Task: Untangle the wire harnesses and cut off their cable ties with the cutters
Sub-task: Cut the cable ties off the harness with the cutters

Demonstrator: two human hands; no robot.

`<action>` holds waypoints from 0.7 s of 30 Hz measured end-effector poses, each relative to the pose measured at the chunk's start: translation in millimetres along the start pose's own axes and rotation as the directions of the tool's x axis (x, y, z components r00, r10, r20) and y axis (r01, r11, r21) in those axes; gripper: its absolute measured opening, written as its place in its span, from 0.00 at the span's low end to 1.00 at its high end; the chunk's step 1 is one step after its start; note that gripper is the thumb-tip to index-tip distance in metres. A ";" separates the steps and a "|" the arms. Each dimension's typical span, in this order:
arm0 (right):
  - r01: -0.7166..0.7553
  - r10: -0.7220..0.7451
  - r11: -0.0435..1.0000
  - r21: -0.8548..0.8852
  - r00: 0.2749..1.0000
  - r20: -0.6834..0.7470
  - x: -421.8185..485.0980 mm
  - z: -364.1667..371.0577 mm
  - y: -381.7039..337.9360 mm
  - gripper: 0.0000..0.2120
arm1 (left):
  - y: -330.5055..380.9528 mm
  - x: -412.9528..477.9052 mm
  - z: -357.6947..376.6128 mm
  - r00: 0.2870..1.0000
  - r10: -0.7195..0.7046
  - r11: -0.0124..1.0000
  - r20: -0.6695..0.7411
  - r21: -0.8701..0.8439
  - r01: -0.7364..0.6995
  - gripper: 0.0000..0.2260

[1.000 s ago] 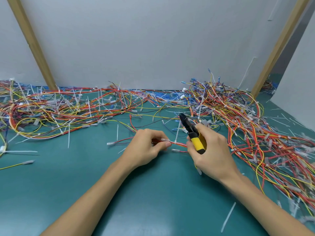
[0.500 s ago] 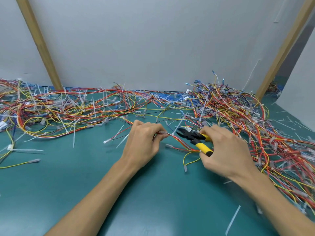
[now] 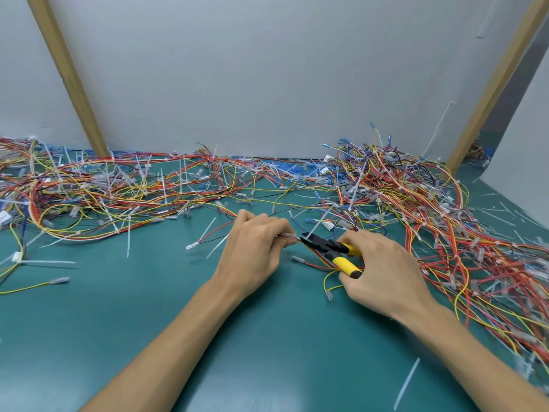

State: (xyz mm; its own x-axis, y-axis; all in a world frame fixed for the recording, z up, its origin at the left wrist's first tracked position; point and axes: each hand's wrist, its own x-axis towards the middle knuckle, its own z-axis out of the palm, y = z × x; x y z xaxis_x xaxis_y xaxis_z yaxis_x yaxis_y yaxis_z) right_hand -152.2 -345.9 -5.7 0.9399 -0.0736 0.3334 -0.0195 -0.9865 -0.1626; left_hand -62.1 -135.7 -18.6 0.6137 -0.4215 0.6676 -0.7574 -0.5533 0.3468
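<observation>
The left hand [image 3: 255, 248] pinches a thin wire bundle [image 3: 287, 235] in its curled fingertips. The right hand [image 3: 383, 269] clasps the yellow handles of the cutters [image 3: 329, 246], whose black pointed nose meets that bundle. Beyond them, glossy red, yellow and orange wire harnesses [image 3: 430, 203], bristling with pale translucent cable ties [image 3: 128, 240], lie tangled across the smooth teal mat [image 3: 148, 322].

The mat [image 3: 148, 337] was smooth teal, mostly matt with a faint sheen. The wires [image 3: 445, 233] wore glossy plastic insulation in red, yellow, orange and black, many ending in clear plastic sleeves [image 3: 59, 281]. The ties [image 3: 407, 384] were thin, smooth, translucent white plastic. The cutters [image 3: 329, 249] had a dull black head, seemingly metal, and smooth yellow plastic grips with black ends. The posts [image 3: 68, 75] were bare pale wood. The wall [image 3: 267, 69] was flat, matt white board.
</observation>
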 end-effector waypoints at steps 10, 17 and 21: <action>-0.002 -0.003 0.996 0.089 0.998 0.056 1.9 -4.5 -1.6 0.16 | -1.7 -1.5 2.7 0.998 -0.055 0.997 0.023 -0.046 0.056 0.03; 0.062 -0.056 0.997 0.050 0.992 -0.117 -3.5 -5.8 -12.4 0.17 | -2.0 0.2 1.8 0.982 -0.184 0.960 0.046 -0.205 0.189 0.04; 0.088 -0.087 0.996 -0.001 0.978 -0.189 -6.3 -9.6 -15.7 0.14 | 0.4 0.0 1.5 0.976 -0.213 0.949 0.051 -0.226 0.219 0.04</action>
State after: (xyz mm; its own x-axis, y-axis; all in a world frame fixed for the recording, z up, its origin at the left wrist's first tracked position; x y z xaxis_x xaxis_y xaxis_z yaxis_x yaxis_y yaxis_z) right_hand -161.1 -331.3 3.7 0.8567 -0.0136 0.5156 0.0634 -0.9893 -0.1314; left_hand -62.1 -137.0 -19.5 0.7715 -0.3301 0.5439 -0.6348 -0.4552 0.6243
